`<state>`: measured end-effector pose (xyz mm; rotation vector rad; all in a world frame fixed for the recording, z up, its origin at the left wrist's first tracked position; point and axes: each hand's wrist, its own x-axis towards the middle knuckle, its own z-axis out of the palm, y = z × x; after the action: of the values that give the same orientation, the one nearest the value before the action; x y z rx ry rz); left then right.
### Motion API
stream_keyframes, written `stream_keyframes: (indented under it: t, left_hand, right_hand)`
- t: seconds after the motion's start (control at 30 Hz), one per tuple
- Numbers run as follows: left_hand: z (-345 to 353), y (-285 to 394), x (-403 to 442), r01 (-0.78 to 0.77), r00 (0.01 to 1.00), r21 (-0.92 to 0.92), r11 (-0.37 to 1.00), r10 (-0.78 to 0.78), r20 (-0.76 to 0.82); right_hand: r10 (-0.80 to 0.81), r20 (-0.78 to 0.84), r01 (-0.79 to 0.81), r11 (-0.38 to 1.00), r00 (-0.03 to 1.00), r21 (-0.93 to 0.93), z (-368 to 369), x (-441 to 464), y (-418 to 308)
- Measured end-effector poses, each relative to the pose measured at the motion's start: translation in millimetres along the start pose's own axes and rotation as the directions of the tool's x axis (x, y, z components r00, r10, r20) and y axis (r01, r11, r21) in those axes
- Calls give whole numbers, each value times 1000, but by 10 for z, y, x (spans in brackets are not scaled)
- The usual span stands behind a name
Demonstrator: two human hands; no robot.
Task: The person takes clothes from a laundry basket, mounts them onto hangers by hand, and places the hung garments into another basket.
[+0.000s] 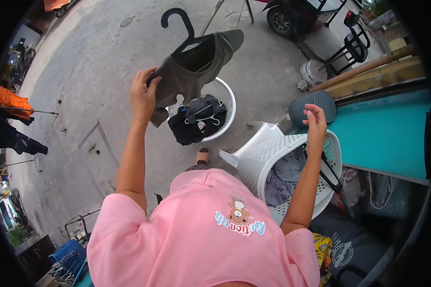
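Note:
My left hand (pixel 145 91) is closed on the shoulder of an olive-green shirt (pixel 177 79), which hangs on a black hanger (pixel 179 21) with its hook pointing up. Below the shirt stands a round white basket (pixel 231 103) holding dark clothes (pixel 203 117) and some hangers. My right hand (pixel 315 119) is raised over the far edge of a white laundry basket (pixel 254 160), holding nothing, its fingers curved and apart. Grey clothes (pixel 285 177) and black hangers (pixel 328 172) lie in that basket, partly hidden by my right forearm.
A grey bin (pixel 313 107) stands beyond the laundry basket, beside a teal surface (pixel 383 134). Farther off are a white bucket (pixel 313 71) and a parked vehicle (pixel 292 19). At the left, orange and dark clothes (pixel 14 105) hang on a rack. A blue crate (pixel 69 256) sits lower left.

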<state>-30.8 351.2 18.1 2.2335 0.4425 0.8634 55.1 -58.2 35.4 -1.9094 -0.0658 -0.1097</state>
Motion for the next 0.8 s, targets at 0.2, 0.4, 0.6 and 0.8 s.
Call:
stream_keyframes:
  t: [0.2,0.4,0.6,0.8]
  left_hand:
    - [423,-596,-399,97,989,-49,994,-90,119]
    - [749,-777,-609,282,955,-142,949,-265,130]
    - [1121,-1316,-836,402,870,79,912,-408,278]
    - [1274,-2299,-1430,534,585,563,630,-757,293]
  right_hand:
    - [147,-9,-147,989,989,25,-105,-294,232]
    - [216,-60,-212,975,975,67,-184,-552,370]
    - [286,-156,-276,958,946,78,-336,-799,400]
    - [328,-277,-331,943,903,37,-828,-1086,527]
